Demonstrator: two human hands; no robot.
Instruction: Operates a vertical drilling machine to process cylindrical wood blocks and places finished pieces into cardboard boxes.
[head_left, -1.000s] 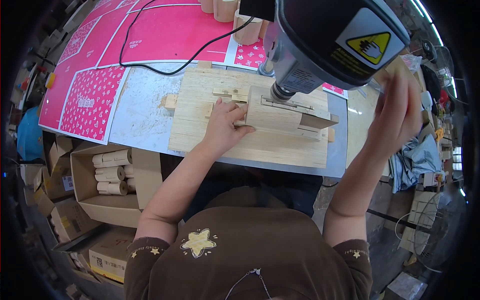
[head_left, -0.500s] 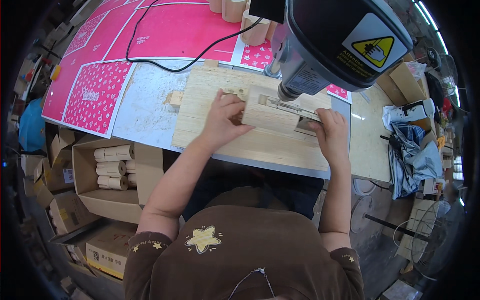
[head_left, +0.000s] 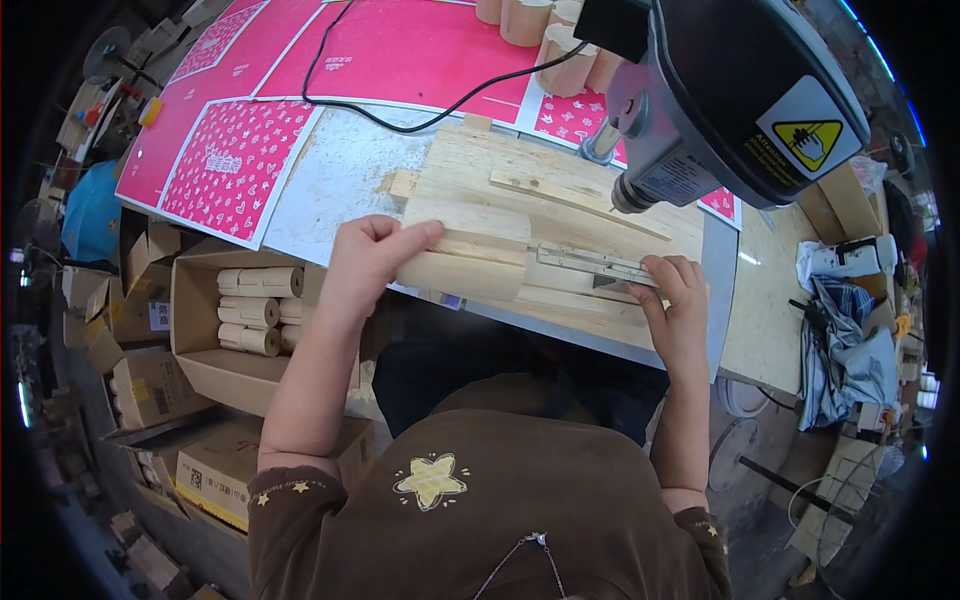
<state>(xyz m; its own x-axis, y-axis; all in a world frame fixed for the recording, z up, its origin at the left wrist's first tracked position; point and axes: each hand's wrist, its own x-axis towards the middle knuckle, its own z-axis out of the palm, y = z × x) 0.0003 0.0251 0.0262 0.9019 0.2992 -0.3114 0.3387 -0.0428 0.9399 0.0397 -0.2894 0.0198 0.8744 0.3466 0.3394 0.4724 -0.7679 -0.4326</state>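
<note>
My left hand (head_left: pixel 366 262) is closed around the left end of a pale wooden block (head_left: pixel 468 268) with rounded sides and a groove along its top. Between the thumb and fingers of my right hand (head_left: pixel 682 308) is the right end of a narrow metal strip (head_left: pixel 590 262), slotted along its length. The strip's left end lies close to the block's right end. Both are over a flat wooden board (head_left: pixel 455 160) on the bench. A drill press (head_left: pixel 745 100) stands above, its chuck (head_left: pixel 630 194) up and to the right of the block.
A wooden batten (head_left: pixel 580 205) runs across the board. Several wooden cylinders (head_left: pixel 565 62) stand on pink printed sheets (head_left: pixel 400 60) at the back, where a black cable (head_left: pixel 400 129) curves. At left, a cardboard box (head_left: pixel 225 375) holds several grooved wooden pieces.
The wooden block has moved left, out from under the chuck, with my left hand now around its end. The metal strip, earlier over the block, is now to its right. The view has shifted.
</note>
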